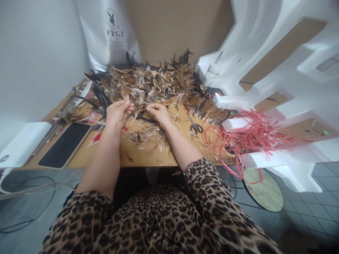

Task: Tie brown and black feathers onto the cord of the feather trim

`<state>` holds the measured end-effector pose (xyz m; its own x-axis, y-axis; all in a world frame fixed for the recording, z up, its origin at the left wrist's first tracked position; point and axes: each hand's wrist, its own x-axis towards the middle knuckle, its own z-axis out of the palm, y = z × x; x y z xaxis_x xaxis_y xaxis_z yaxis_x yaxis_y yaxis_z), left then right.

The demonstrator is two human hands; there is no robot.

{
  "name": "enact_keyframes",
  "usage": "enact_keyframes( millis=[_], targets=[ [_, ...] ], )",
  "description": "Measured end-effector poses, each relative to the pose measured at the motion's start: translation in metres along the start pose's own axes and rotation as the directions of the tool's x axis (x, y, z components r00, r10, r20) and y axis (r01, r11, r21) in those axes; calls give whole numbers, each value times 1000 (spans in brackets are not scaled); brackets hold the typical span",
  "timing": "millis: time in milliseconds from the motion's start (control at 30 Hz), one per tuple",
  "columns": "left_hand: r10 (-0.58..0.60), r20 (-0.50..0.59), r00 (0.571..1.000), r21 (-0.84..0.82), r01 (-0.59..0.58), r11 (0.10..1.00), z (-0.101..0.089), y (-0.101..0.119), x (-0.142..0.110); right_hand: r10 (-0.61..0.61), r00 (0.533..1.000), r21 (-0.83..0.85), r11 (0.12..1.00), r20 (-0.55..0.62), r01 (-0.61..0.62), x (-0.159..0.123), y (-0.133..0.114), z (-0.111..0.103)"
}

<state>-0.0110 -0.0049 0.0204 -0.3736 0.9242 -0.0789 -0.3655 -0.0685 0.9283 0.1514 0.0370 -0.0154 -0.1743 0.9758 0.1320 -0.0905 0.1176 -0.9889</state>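
Note:
A broad pile of brown, tan and black feathers (156,79) covers the back of the wooden table (159,160). At its front edge, my left hand (118,112) is closed, with thumb and fingers pressed together. A short gap to the right, my right hand (159,113) is closed in a pinch, its fingertips pointing left. What either hand holds is too fine to make out against the feathers. Loose feathers (148,137) lie scattered on the tabletop below my hands. Black-handled scissors (196,127) rest right of my right hand.
On the left are a phone (66,144) and a white box-shaped device (25,143) with a cable. Red ribbon strips (254,135) hang over white foam packing (286,155) on the right. Behind the pile stand a silver bag (111,46) and cardboard (180,28).

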Motion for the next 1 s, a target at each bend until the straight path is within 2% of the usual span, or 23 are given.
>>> enact_keyframes(
  millis=[167,333,567,767,833,900,1000],
  targets=[
    [31,-29,999,-50,-32,998,-4,17,4,-71,994,-305,948,80,92,-4,0,3],
    [-22,12,1000,-39,23,999,-13,12,6,-107,977,-502,844,183,186,-10,-5,12],
    [-13,51,999,-156,21,988,-27,-5,17,-7,977,-694,703,212,155,7,-21,25],
    [0,75,997,-175,13,985,-29,-12,15,106,985,-862,503,136,65,12,-30,42],
    [11,101,995,-154,4,988,-29,-12,13,129,984,-886,462,119,47,11,-28,48],
    [22,120,992,-136,-5,991,-28,-13,11,154,981,-882,470,119,33,12,-23,50],
    [27,125,992,-121,-12,993,-26,-12,8,165,976,-805,593,140,15,15,-14,48]
  ],
)
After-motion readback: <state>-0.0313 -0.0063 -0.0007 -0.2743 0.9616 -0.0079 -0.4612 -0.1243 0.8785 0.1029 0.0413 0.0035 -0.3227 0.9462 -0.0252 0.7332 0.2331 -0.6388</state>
